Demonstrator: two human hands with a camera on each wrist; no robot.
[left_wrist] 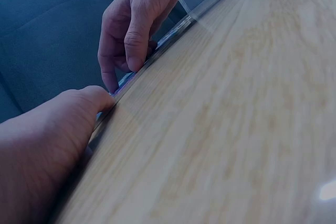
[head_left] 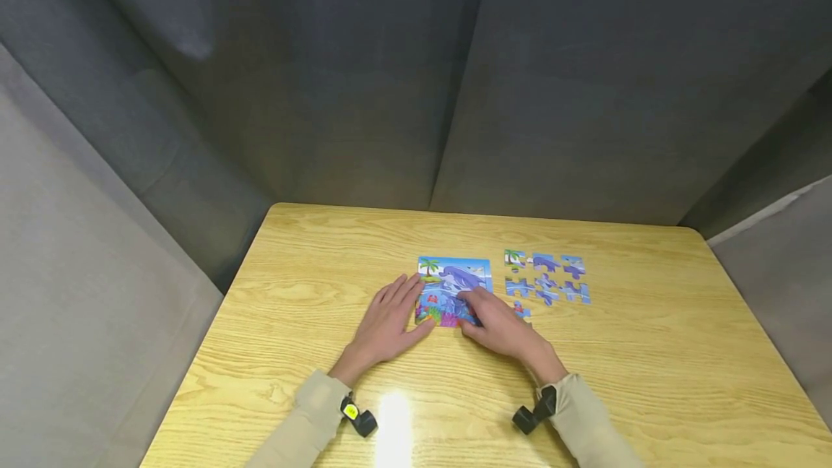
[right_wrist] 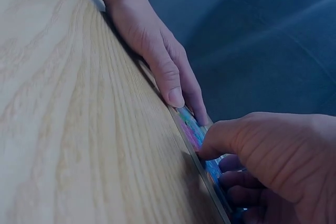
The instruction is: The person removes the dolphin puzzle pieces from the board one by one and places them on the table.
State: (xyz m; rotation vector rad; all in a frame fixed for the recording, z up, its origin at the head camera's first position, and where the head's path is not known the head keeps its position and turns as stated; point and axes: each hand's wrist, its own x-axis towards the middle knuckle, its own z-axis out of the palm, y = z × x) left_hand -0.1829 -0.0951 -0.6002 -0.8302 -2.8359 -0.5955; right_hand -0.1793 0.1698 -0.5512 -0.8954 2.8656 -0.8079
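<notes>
A puzzle board (head_left: 448, 269) with a dolphin, palm and sea picture lies flat on the table in front of me. My left hand (head_left: 388, 318) rests at its left side, fingers straight, fingertips on the left edge and thumb at the lower left corner. Over the lower right part is my right hand (head_left: 500, 325), fingers bent down onto the picture. In the right wrist view its thumb (right_wrist: 218, 139) is at the near edge, with the fingertips (right_wrist: 231, 163) close by on the board. I cannot tell whether a piece is between them.
Right of the board, several loose puzzle pieces (head_left: 546, 287) lie in spaced rows. One crab piece (head_left: 521, 309) is just beyond my right hand. The wooden table (head_left: 312, 266) meets a dark curtain (head_left: 364, 92) at its far edge.
</notes>
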